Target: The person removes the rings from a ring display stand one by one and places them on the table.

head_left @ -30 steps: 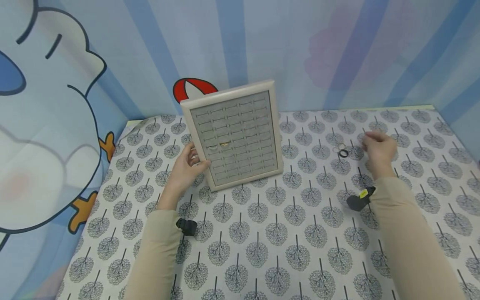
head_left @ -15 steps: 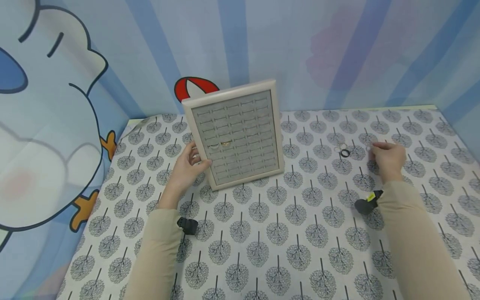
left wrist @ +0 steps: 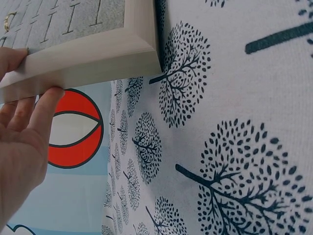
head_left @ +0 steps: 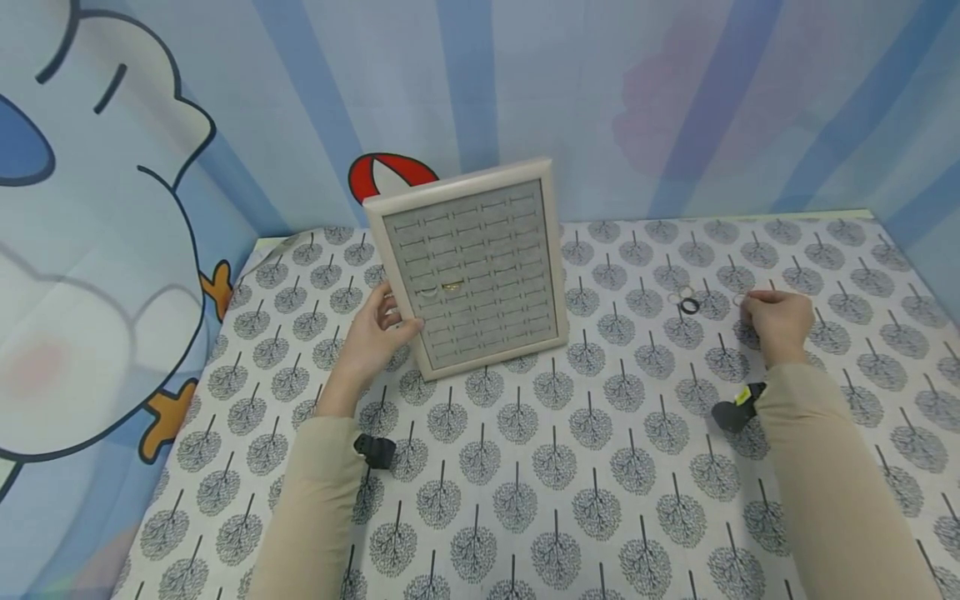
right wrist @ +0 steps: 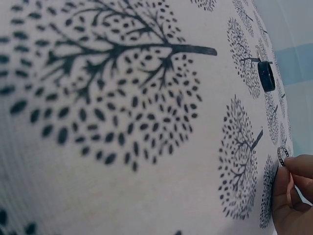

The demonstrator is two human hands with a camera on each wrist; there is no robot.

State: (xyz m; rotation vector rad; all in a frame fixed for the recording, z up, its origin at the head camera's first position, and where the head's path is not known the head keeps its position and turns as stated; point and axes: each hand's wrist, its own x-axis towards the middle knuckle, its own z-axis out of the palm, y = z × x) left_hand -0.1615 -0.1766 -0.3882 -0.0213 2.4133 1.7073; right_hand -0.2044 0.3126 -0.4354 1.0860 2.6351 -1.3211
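The person's arms are covered by long, plain beige sleeves; soft creases are gathered in the right sleeve (head_left: 840, 483), while a smoother cuff is shown by the left sleeve (head_left: 311, 500). A small black, blocky left wrist device (head_left: 377, 451) is worn. The black right wrist device (head_left: 729, 416), seemingly rounded, is marked with a yellow label (head_left: 743, 395).

I see the cream-framed, slotted grey board (head_left: 483, 310) standing tilted near centre. At its three o'clock, a silvery ring (right wrist: 280, 155) is pinched.
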